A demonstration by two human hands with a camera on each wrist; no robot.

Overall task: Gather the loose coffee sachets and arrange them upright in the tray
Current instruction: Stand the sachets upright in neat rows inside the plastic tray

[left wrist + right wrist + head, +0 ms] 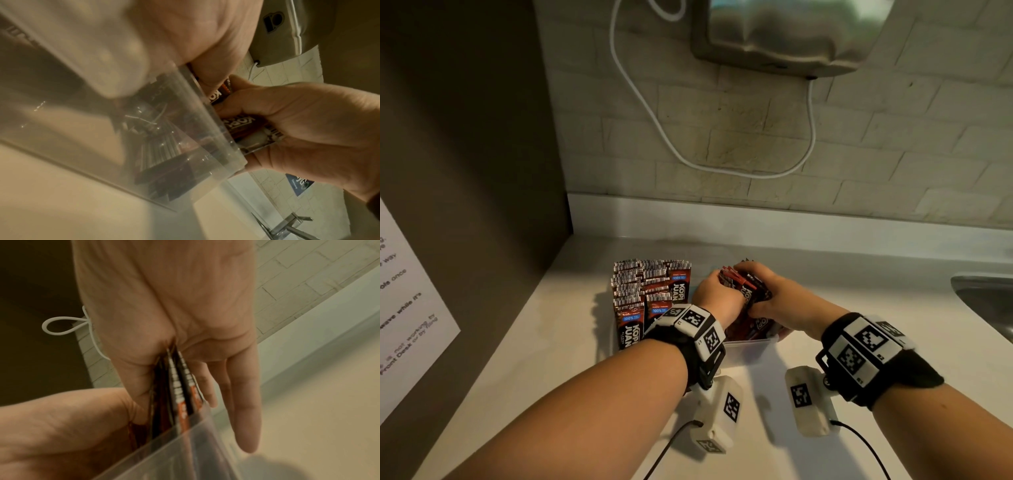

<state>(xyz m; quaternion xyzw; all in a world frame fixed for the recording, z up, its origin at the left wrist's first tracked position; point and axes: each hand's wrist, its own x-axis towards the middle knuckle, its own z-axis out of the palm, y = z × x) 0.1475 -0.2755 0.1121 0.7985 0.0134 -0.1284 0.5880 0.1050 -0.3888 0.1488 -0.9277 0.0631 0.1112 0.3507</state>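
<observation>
Here both hands clasp one bundle of sachets point(746, 291) over the tray point(751, 342): the left hand point(717, 296) grips its left side, the right hand point(779, 298) its right. More sachets point(650, 294) stand upright in rows in the tray's left part, on the counter point(544, 329).

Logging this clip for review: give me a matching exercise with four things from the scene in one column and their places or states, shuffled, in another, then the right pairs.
1. left hand
2. upright sachets
3. sink
4. white cable

A. far right of the counter
B. holds the sachet bundle with the other hand
C. hangs looped on the brick wall
D. stand in rows in the tray's left part

Pairs: 1-B, 2-D, 3-A, 4-C
</observation>
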